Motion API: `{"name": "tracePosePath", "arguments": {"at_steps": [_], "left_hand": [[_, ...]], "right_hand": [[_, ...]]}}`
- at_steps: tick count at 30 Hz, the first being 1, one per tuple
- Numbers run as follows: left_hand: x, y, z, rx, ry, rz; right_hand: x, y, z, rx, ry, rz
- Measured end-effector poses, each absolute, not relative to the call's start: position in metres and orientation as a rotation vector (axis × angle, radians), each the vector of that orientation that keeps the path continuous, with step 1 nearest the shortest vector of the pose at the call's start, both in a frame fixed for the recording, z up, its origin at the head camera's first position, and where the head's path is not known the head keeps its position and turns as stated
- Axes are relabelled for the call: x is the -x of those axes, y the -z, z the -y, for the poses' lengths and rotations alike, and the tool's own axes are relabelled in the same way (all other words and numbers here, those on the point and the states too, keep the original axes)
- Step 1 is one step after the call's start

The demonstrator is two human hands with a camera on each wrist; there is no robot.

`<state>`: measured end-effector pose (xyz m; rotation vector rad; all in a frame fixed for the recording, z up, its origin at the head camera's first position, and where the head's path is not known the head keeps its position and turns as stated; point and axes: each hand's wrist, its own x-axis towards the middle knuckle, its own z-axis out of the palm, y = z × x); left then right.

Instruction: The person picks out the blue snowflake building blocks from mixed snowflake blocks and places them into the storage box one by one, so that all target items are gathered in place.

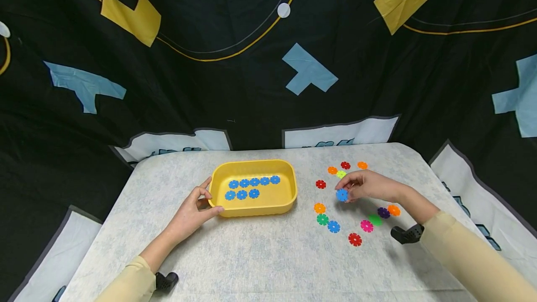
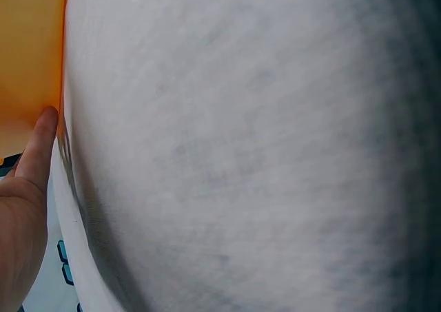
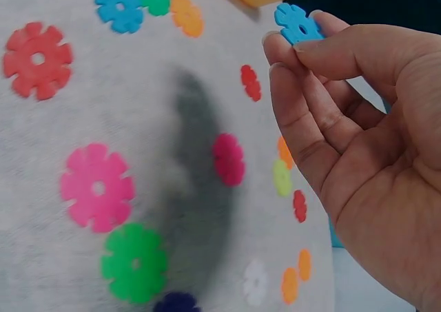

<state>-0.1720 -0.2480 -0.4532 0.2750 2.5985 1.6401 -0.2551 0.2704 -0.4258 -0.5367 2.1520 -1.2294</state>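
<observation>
A yellow plastic tray point(image 1: 253, 211) stands left of the table's middle. Inside lie blue snowflake discs point(image 1: 254, 181), several in the back row and three in front. My left hand point(image 1: 189, 216) holds the tray's left end, thumb at the front wall and fingers by the left rim. In the left wrist view, one digit touches the tray's wall point(image 2: 31, 64). To the right, my right hand point(image 1: 373, 185) pinches a blue snowflake disc point(image 3: 298, 25) between thumb and fingertips, raised above the table.
Loose snowflake discs are scattered around the right hand: red point(image 1: 354, 239), pink point(image 1: 367, 226), purple point(image 1: 383, 212), orange point(image 1: 320, 208), green point(image 1: 322, 219) and another blue one point(image 1: 333, 226). Behind the pale table point(image 1: 268, 255) hangs a black cloth point(image 1: 235, 97).
</observation>
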Motion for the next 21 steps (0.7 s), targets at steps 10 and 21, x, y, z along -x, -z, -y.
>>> {"name": "tracePosePath", "arguments": {"at_steps": [10, 21], "left_hand": [[0.174, 0.457, 0.250, -0.274, -1.647, -2.604], [0.189, 0.483, 0.262, -0.247, -1.624, -2.610]], "right_hand": [[0.276, 0.410, -0.252, 0.518, 1.310, -2.148], [0.297, 0.396, -0.217, 0.468, 1.343, -2.107]]}}
